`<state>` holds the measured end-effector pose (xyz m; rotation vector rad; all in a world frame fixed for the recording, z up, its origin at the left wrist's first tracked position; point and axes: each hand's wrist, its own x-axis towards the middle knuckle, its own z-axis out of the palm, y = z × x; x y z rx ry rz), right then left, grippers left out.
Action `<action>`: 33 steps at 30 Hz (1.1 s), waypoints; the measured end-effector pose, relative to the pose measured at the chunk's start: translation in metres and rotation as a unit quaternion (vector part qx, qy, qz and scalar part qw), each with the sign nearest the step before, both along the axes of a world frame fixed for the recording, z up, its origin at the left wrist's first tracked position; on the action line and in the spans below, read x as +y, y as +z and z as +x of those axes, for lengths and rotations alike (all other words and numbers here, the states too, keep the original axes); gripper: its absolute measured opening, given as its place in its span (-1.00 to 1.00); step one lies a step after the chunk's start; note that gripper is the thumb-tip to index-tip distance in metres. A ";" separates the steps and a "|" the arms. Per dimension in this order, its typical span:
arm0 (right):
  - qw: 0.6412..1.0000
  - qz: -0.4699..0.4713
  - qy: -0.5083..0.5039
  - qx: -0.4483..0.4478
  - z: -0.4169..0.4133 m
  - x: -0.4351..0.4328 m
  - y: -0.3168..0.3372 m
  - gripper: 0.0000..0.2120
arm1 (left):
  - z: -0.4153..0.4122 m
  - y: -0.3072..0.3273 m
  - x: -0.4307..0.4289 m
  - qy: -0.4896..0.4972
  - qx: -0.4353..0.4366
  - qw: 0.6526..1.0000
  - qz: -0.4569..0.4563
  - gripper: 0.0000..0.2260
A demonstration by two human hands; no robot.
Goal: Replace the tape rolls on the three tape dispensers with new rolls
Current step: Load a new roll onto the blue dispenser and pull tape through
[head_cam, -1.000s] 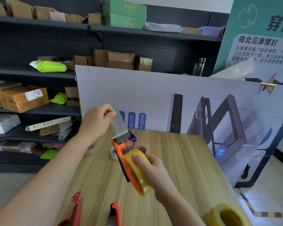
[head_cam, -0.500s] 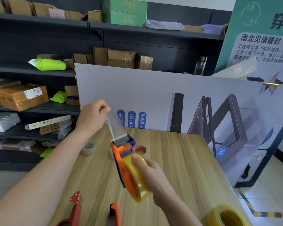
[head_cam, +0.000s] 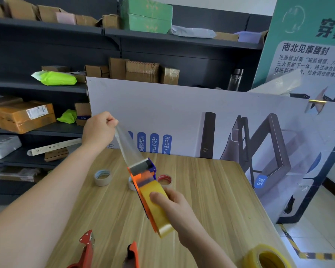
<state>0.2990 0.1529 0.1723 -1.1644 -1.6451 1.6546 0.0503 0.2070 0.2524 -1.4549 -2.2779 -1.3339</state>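
My right hand (head_cam: 174, 209) grips an orange and blue tape dispenser (head_cam: 143, 176) loaded with a yellow tape roll (head_cam: 157, 206), held tilted above the wooden table (head_cam: 211, 200). My left hand (head_cam: 99, 130) pinches the free end of the clear tape strip (head_cam: 127, 147), stretched taut up and left from the dispenser's head. Two more dispensers lie at the table's near edge: a red one (head_cam: 86, 248) and an orange one (head_cam: 132, 254). A fresh yellow roll (head_cam: 267, 257) sits at the near right corner. Nearly spent rolls, blue-labelled (head_cam: 103, 176), white (head_cam: 132, 183) and red-labelled (head_cam: 164, 180), lie behind the dispenser.
A large white printed board (head_cam: 182, 117) leans upright along the table's far edge. Dark shelves (head_cam: 46, 89) stacked with cardboard boxes and parcels stand behind and to the left. A green poster (head_cam: 307, 45) stands at the right, with floor and hazard tape below it.
My left hand has moved up and to the left, drawing a longer strip of tape out of the dispenser. My right hand has kept its grip on the dispenser and roll.
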 end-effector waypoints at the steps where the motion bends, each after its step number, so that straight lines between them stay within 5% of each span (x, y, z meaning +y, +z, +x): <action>1: 1.000 -0.005 -0.001 0.001 0.001 0.000 0.000 -0.44 | -0.002 0.000 0.000 0.000 -0.001 1.000 -0.005 -0.82; 7: 0.999 -0.030 -0.038 -0.001 0.009 -0.002 -0.002 -0.66 | 0.003 0.009 0.002 -0.057 0.021 0.998 -0.034 -0.83; 19: 0.998 -0.047 -0.013 0.047 0.019 0.001 -0.001 -0.58 | -0.018 -0.009 0.009 0.016 -0.051 0.997 -0.055 -0.83; 28: 0.989 -0.084 -0.057 0.104 0.027 0.005 0.001 -0.60 | -0.009 -0.044 -0.002 -0.009 -0.223 0.965 -0.136 -0.84; 33: 0.980 -0.125 -0.090 0.127 0.032 0.013 0.006 -0.57 | 0.009 -0.076 -0.012 -0.068 -0.366 0.909 -0.190 -0.94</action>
